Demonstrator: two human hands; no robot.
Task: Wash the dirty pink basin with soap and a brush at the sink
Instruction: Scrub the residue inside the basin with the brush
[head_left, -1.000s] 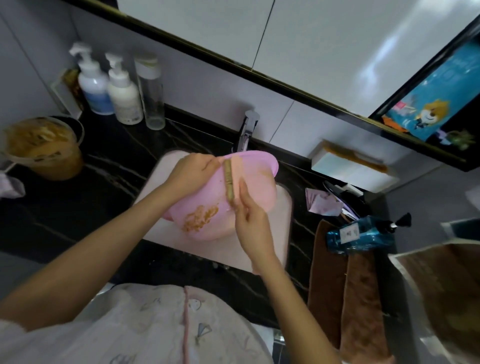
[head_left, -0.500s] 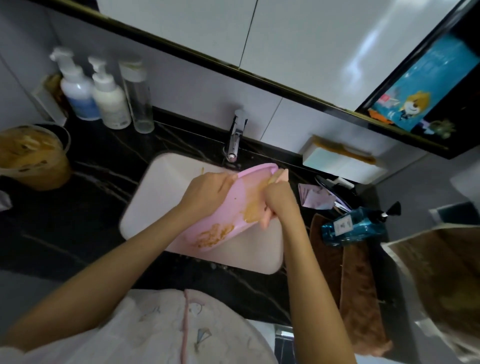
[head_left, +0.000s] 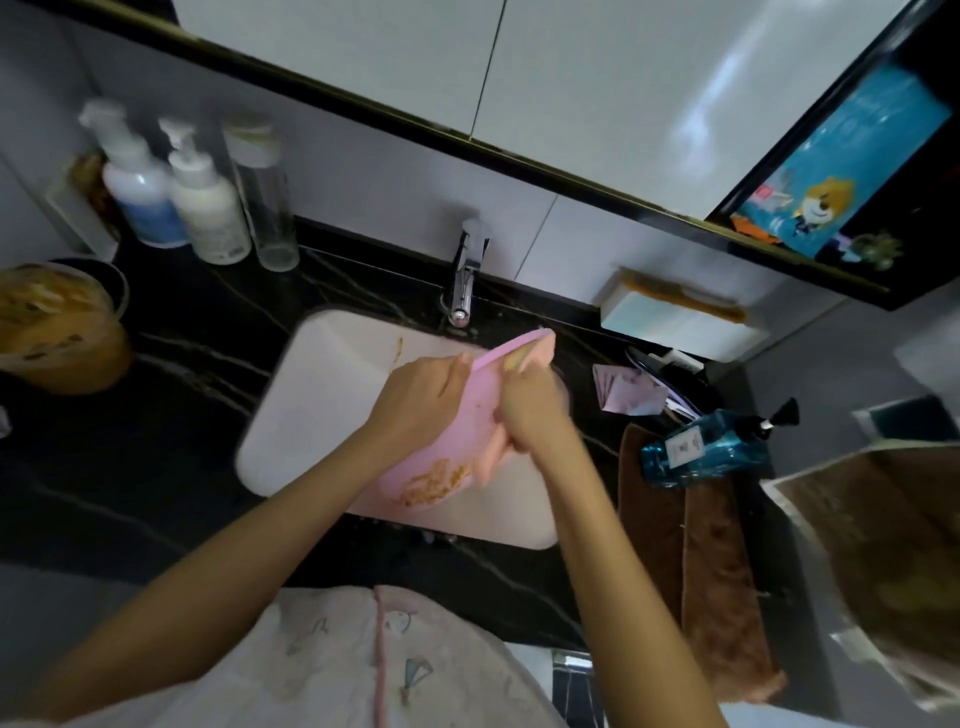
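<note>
Scrubbing step was in hand, I'd judge. Pink basin (head_left: 467, 431) stood tipped on edge over the sink (head_left: 311, 410), its upper rim toward the tap (head_left: 465, 275). Left grip (head_left: 421, 395) was curled over that upper rim, steadying it. Right grip (head_left: 535, 410) was wrapped round the peach brush (head_left: 537, 347), w/ one end up by the rim and the other poking out under the fist. Brush lay against the basin wall; inside or outside face, couldn't tell. Brown muck (head_left: 436, 483) sat on the basin's low part, so the job looked far from done. No water seen at the spout; suds, can't tell. Next move prob. calls for the brush to go down to that patch while the left grip holds the tilt. Blue bottle (head_left: 706, 449) lay on its side on the desk (head_left: 182, 415), right of the sink.
</note>
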